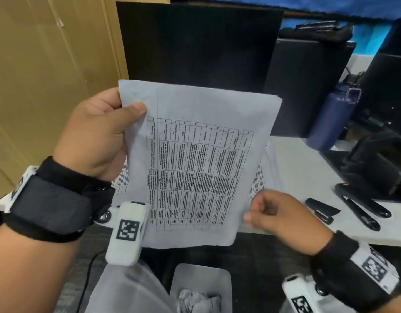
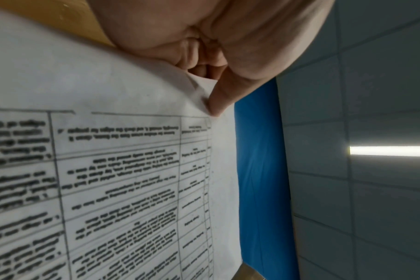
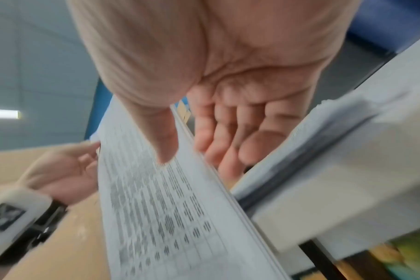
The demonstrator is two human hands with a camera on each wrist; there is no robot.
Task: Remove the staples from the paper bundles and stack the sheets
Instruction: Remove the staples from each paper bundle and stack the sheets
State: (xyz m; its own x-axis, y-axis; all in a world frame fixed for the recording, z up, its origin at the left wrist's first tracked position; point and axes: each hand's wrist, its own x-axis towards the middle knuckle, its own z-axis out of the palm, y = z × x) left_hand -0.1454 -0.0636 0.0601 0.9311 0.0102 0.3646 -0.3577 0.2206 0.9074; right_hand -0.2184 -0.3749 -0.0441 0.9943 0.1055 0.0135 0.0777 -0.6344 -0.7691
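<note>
The thin, slightly creased paper bundle [image 1: 195, 163], printed with a table, hangs in the air above the white table [image 1: 303, 159]; the left hand [image 1: 98, 136] pinches its upper left corner; the right hand [image 1: 283, 220] pinches its lower right edge, fingers behind; stapler [image 1: 322, 210] lies right of that hand.

A stapler [image 1: 322, 210] lies on the table [image 1: 301, 168], right of the sheets [image 1: 260, 179].
</note>
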